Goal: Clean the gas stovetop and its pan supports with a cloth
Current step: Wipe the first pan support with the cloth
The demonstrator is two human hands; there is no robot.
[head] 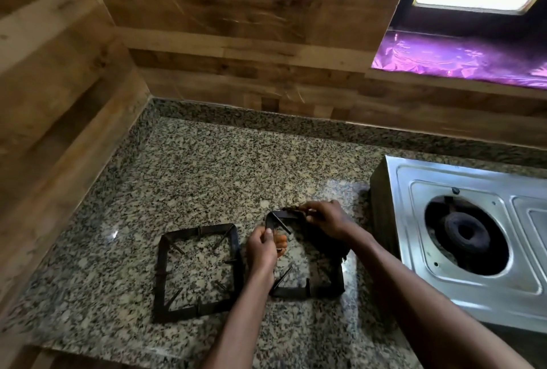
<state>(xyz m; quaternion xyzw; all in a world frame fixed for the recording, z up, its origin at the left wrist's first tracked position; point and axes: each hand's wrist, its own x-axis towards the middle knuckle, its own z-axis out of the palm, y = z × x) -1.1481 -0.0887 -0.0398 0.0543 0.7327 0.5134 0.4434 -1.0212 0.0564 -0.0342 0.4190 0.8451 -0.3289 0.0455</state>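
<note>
So both pan supports were off the stove and sitting on the speckled granite tabletop, over to the left of the gas stovetop. The left pan support lay flat by itself, a dark square frame with little prongs pointing inward, nobody touching it. The right pan support was just beside it, and that's the one both hands were on.

The left hand had its fingers curled round the frame's left side, thumb up on top, so its grip was closed on that rail. The right hand was at the far edge of the same frame, fingers bent and pinching the top rail near the corner. There was something dark bunched under the right hand and wrist, draped over the right side of the frame. It looked like the cloth, but it was so dark against the metal that I couldn't really tell where it ended.

The stovetop itself was a shiny steel box sitting on the tabletop at the right, with its left burner bare and pretty blackened in its round opening. Wood-look panels ran along the back and left walls, and there was something purple and shiny on a ledge up at the top right under a window.
</note>
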